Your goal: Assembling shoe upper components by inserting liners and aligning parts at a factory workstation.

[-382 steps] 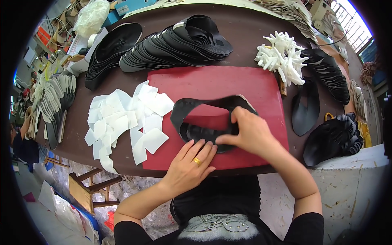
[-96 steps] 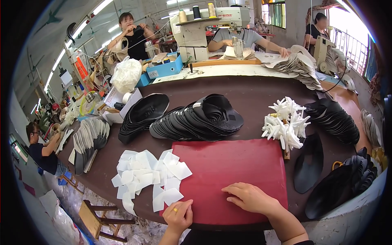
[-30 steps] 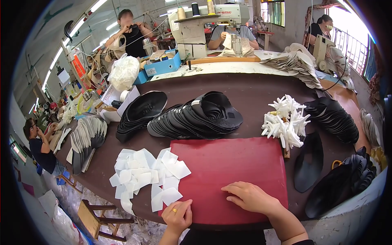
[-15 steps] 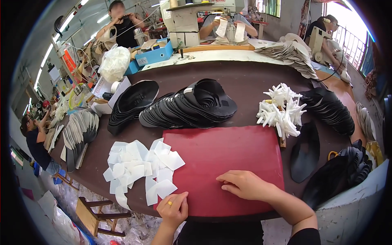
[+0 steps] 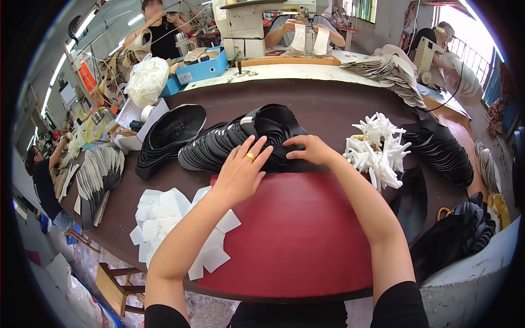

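- Both your hands are out on the fanned stack of black shoe pieces [image 5: 240, 143], which sits on the bench [image 5: 339, 104] just past the red mat [image 5: 295, 235].
- Your left hand [image 5: 240, 170] lies flat on the stack's near edge, fingers spread, nothing gripped.
- Your right hand [image 5: 308, 150] curls over the top piece; can't tell if it's actually pinched yet.
- Looks like the pick-one-off step. Next you'd need to peel a single piece without dragging its neighbours.
- White patches [image 5: 175, 221] lie left of the mat.
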Available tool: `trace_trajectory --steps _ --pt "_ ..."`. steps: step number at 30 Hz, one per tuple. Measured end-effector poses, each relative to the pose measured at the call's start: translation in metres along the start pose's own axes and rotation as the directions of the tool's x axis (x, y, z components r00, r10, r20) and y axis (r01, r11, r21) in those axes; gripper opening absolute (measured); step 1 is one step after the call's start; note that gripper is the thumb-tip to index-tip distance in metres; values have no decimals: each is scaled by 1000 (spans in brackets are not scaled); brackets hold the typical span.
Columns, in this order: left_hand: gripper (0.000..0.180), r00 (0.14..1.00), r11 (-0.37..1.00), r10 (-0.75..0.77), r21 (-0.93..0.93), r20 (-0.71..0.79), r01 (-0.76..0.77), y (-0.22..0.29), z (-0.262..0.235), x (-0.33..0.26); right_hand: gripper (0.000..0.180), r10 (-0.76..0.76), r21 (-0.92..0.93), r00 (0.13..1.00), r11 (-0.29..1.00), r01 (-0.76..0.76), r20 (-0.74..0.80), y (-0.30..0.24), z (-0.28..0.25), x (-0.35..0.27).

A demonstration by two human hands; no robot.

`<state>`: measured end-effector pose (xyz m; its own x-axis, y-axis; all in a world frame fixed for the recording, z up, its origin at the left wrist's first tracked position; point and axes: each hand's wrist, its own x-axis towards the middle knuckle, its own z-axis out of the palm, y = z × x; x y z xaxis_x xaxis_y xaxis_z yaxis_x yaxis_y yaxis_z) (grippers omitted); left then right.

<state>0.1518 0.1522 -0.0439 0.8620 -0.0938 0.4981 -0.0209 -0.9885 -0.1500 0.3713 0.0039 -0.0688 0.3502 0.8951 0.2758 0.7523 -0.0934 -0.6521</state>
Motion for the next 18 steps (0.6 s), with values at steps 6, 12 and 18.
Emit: trace_trajectory --steps 6,12,18 --pt "49 999 999 27 18 22 -28 -18 20 7 31 97 -173 995 980 -95 1 -3 6 1" --pt "46 1000 1000 19 19 -17 -18 -7 33 4 26 303 216 948 936 -278 -93 34 24 11" --pt "47 1000 1000 -21 -8 5 21 -7 30 -1 22 -47 -165 519 969 -185 -853 -24 -39 33"
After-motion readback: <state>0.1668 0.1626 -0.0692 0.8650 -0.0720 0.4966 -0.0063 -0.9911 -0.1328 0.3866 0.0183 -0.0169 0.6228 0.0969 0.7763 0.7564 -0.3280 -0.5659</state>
